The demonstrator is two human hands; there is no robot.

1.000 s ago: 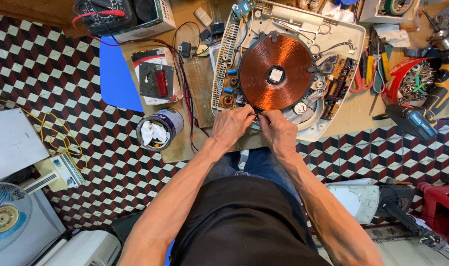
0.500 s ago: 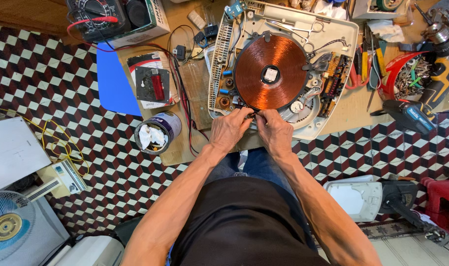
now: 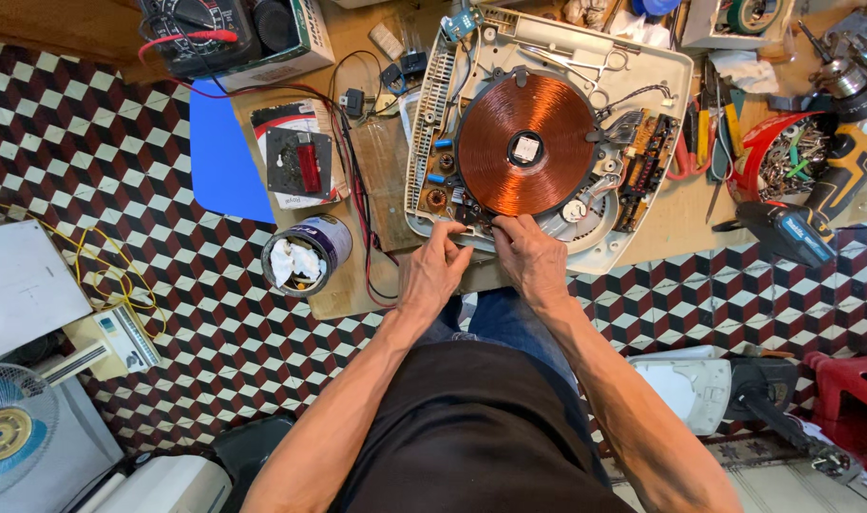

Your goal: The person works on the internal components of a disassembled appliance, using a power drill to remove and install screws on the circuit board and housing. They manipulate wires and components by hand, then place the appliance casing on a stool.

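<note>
Hands meet at the near edge of an opened white plastic induction cooker shell (image 3: 642,76), which lies flat on a low wooden board (image 3: 680,218). The left hand (image 3: 433,271) has its fingers bent and bunched narrow, the fingertips (image 3: 449,231) pressing down on the dark circuit parts just under the rim of the round copper-wire coil (image 3: 526,142). The right hand (image 3: 531,256) lies just beside it, thumb and forefinger drawn close together at the same spot; whether either hand pinches a small part there cannot be told, since the fingers hide it. The two hands almost touch each other.

Beyond the fingertips, the coil fills the middle of the shell, with a small white square piece at its centre. To the right of the right hand, well apart, sits a red bowl of metal bits (image 3: 785,152), and nearer, a black and teal cordless drill (image 3: 794,228). To the left of the left hand stands an open round tin holding crumpled white cloth (image 3: 305,256), and past it a blue plastic sheet (image 3: 224,152). Far beyond the left hand rests a black dial multimeter (image 3: 200,28) with a red lead. Checkered red, black and white floor tiles (image 3: 91,161) surround the board.
</note>
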